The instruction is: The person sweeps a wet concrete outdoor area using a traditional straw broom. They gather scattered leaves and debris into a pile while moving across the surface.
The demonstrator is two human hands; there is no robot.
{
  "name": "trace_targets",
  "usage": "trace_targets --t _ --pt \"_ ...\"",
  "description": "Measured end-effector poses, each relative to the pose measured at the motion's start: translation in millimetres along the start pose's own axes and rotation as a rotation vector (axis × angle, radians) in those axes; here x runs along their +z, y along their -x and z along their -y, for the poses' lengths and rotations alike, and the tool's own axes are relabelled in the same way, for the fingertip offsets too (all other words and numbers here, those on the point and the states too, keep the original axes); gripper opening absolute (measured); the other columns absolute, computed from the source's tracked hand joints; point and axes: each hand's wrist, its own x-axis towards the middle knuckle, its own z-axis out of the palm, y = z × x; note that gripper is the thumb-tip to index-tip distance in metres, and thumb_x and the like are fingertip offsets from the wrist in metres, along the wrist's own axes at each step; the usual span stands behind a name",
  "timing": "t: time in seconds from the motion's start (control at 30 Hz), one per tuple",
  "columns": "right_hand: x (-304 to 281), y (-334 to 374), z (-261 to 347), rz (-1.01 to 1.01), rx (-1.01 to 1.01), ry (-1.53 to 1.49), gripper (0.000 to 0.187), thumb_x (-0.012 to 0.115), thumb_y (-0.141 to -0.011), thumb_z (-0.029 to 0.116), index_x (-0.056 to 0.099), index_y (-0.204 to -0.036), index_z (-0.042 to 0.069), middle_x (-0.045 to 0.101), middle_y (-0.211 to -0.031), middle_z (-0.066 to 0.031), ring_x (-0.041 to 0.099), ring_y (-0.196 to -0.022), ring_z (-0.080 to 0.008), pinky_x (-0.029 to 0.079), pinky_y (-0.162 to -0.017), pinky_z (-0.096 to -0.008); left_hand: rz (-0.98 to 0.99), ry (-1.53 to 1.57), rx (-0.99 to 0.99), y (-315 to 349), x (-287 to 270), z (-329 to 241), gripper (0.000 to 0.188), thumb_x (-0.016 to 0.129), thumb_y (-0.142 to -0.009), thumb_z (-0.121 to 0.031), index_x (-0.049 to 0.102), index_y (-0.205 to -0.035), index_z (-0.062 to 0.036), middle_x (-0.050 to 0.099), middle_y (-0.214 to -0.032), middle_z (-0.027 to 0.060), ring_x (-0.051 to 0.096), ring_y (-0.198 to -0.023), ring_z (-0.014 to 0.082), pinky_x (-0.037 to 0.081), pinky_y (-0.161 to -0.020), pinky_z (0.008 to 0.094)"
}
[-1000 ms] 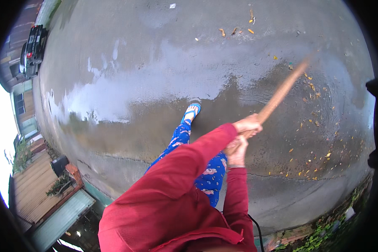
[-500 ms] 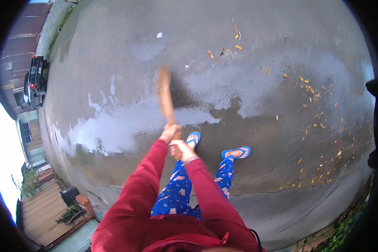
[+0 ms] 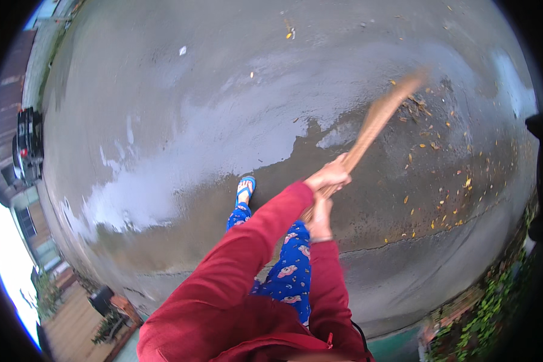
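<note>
Sweeping wet concrete with a two-handed hold

Both hands close round the near end of a long wooden broom handle (image 3: 374,123), and the stick slants away to the far right, blurred at its far end so the head itself cannot be made out. The left hand (image 3: 329,175) sits higher on the stick, its grip wrapped tight; the right hand (image 3: 320,218) clamps just below it, nearly touching. Yellow fallen leaves (image 3: 431,199) lie scattered on the wet concrete ground (image 3: 223,120) to the right, thickest near the broom's far end, with a few more far off at the top. A foot in a blue sandal (image 3: 245,188) is planted left of the hands. To sweep well here, I judge it best to keep the hands a little apart for leverage, press the head flat, and draw short strokes, since wet leaves cling.
</note>
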Motion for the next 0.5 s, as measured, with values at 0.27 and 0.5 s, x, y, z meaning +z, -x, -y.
trace_targets --t 0.27,0.5 --pt "-31 77 -40 0.407 0.577 0.063 0.01 0.054 -0.071 0.01 0.046 -0.068 0.006 0.044 -0.053 -0.0001 0.042 -0.04 -0.01 0.036 -0.037 -0.0238 -0.522 0.326 -0.222 120 -24 75 0.079 0.054 -0.062 0.001 0.005 -0.124 -0.0052 0.049 -0.056 0.0086 0.05 -0.039 0.0178 0.043 -0.033 0.0293" --pt "-111 84 8 -0.119 0.511 -0.019 0.011 0.055 -0.068 0.01 0.044 -0.066 0.007 0.043 -0.053 0.0009 0.04 -0.04 -0.0079 0.033 -0.035 -0.0207 -0.154 0.364 -0.333 55 113 86 0.066 0.058 -0.064 -0.003 0.02 -0.117 -0.0108 0.046 -0.06 0.0054 0.049 -0.045 0.0158 0.043 -0.038 0.0299"
